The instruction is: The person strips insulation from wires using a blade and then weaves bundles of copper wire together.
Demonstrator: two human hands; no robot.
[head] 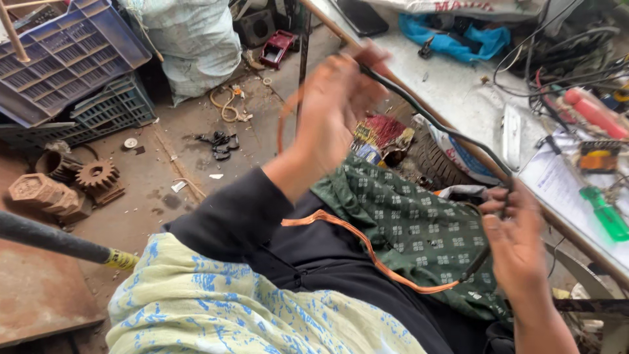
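Observation:
My left hand is raised in front of me, blurred, fingers closed around the upper end of a black cable. The cable runs down to my right hand, which grips it near the workbench edge. Below my right hand the black sheath ends and a bare copper-coloured wire curves across my lap, over a dark green patterned cloth. A thin loop of the same copper wire arcs beside my left wrist.
A cluttered workbench on the right holds a green-handled screwdriver, a red-handled tool, paper, a blue cloth and tangled wires. On the floor lie blue crates, a white sack, rusty gears and a black pipe.

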